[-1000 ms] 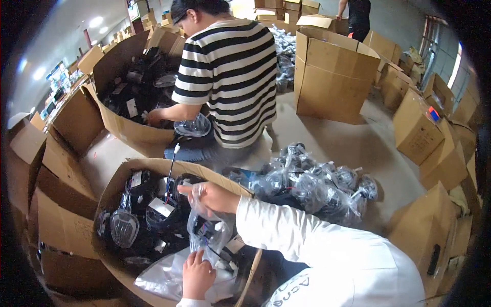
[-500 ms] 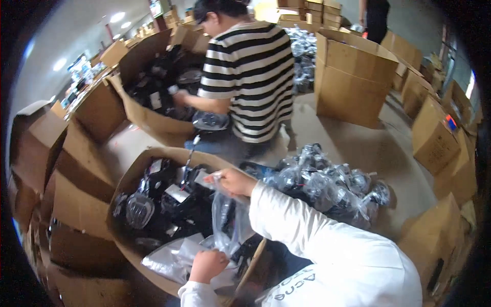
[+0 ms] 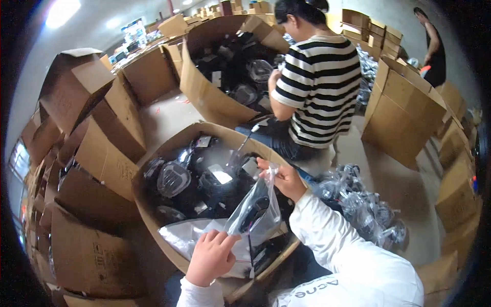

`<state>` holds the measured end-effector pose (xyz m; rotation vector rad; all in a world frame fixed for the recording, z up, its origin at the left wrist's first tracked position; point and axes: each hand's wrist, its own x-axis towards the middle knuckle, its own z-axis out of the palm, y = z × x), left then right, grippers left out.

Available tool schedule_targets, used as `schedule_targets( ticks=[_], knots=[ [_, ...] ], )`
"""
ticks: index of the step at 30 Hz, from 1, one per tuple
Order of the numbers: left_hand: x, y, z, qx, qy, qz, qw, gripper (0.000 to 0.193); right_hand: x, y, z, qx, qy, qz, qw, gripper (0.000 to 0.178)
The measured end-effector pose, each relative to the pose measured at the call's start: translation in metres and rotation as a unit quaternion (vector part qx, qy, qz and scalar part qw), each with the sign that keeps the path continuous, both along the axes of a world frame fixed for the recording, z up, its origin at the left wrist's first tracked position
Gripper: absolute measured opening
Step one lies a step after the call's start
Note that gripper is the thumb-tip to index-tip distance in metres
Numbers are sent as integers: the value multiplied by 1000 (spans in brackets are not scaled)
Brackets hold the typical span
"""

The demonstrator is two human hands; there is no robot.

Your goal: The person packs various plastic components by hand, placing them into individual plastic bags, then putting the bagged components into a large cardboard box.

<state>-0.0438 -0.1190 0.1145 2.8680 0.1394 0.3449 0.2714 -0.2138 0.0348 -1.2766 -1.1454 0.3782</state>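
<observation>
A clear plastic bag [image 3: 271, 204] with a dark rounded article inside is stretched between my hands, over a big cardboard box [image 3: 153, 220]. My right hand [image 3: 286, 180] is closed on the gathered top of the bag. Lower and to the left, my left hand [image 3: 212, 256] has its fingers bent against the bag's lower corner, thumb side toward it. Beneath the bag lie whitish plastic bags [image 3: 186, 238] on the box's near side. Black articles [image 3: 204, 176] with pale labels and clear-covered parts fill the box; their exact kind is unclear.
Bagged articles [image 3: 358, 199] are heaped on the floor at right. Ahead, a person in a striped shirt [image 3: 322, 87] sits by another filled box [image 3: 220, 102]. A tall carton [image 3: 401, 110] stands at right; cartons [image 3: 92, 225] line the left. Another person [image 3: 433, 51] stands behind.
The view has shifted, so the scene sits farther right. The bag is now spread slantwise with the dark article visible inside. The seated person's arm has drawn back from their box.
</observation>
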Motion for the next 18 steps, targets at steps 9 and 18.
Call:
schedule_targets(
  ticks=[9, 18],
  knots=[
    [-4, 44, -40, 134, -202, 128, 962, 20, -35, 21, -9, -18, -34, -24, 999, 27],
    [-5, 65, -46, -131, -75, -117, 982, 19, -53, 37, -16, -60, 146, 137, 978, 33]
  ],
)
